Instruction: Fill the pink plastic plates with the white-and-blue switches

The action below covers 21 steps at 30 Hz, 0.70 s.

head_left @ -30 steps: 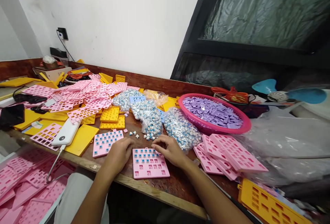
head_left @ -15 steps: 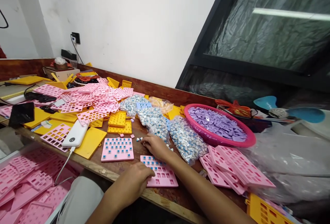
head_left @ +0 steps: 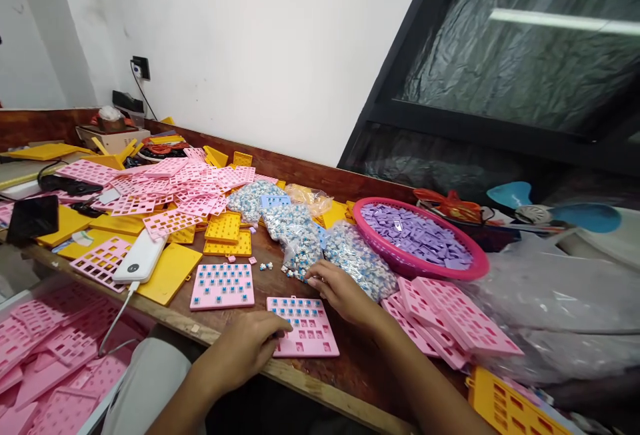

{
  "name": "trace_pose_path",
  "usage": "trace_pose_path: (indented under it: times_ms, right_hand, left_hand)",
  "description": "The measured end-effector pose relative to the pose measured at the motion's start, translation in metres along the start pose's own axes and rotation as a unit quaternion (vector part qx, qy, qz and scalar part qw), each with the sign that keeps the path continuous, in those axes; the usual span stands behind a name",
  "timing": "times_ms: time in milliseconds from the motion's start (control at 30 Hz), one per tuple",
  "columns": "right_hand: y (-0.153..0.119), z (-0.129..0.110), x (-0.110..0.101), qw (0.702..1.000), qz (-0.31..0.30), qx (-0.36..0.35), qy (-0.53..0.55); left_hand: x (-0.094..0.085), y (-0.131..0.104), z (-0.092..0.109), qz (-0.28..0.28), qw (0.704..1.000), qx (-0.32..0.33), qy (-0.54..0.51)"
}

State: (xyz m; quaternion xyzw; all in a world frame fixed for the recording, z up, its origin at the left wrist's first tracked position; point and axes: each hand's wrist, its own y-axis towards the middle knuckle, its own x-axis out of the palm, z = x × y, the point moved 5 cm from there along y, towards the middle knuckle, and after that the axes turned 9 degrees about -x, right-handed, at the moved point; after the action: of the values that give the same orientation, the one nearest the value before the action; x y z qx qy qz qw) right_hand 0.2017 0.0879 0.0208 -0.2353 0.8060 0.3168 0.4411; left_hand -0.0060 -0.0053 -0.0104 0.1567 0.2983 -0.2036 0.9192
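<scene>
A pink plate [head_left: 313, 347] with blue switches in its upper rows and bare square holes below lies near the table's front edge. My left hand [head_left: 250, 345] rests at its left side, fingers bent together over the plate; whatever they hold is hidden. Behind the plate's right corner, my right hand [head_left: 337, 286] has its fingertips at loose blue-and-white switches [head_left: 295, 273] beside a clear bag of switches [head_left: 300, 238]. What its fingers hold is too small to tell. A second pink plate [head_left: 223, 286], fitted with blue switches, lies to the left.
A magenta basket [head_left: 485, 268] of purple pieces stands at the right, behind stacked pink plates [head_left: 465, 318]. At the left lie a white power bank [head_left: 140, 260], yellow plates [head_left: 173, 271] and a pink plate heap [head_left: 175, 185]. A crate of pink parts [head_left: 55, 355] stands below.
My right hand has moved right, from the small switch group to the loose switches by the bag. My left hand remains at the plate's left side. The whole view has shifted slightly.
</scene>
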Motion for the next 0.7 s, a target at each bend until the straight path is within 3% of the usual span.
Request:
trace_pose_path:
  times_ms: [200, 300, 400, 533, 700]
  right_hand:
    - [-0.045, 0.016, 0.006, 0.987, 0.083, 0.101, 0.094]
    - [-0.045, 0.014, 0.014, 0.99, 0.046, 0.087, 0.1]
    - [-0.043, 0.01, 0.009, 0.994, 0.039, 0.065, 0.076]
    - [-0.047, 0.009, -0.001, 0.994, 0.046, 0.079, 0.052]
    - [-0.05, 0.004, 0.004, 0.995, -0.004, 0.089, 0.052]
  left_hand:
    - [-0.002, 0.003, -0.005, -0.004, 1.0, -0.025, -0.012]
    - [0.001, 0.005, -0.004, 0.003, 0.999, -0.045, -0.013]
    - [0.009, 0.008, 0.001, 0.007, 0.999, -0.043, 0.0]
    - [0.02, 0.012, 0.009, 0.01, 0.998, -0.038, 0.049]
    - [0.028, 0.015, 0.018, -0.002, 0.989, -0.06, 0.134]
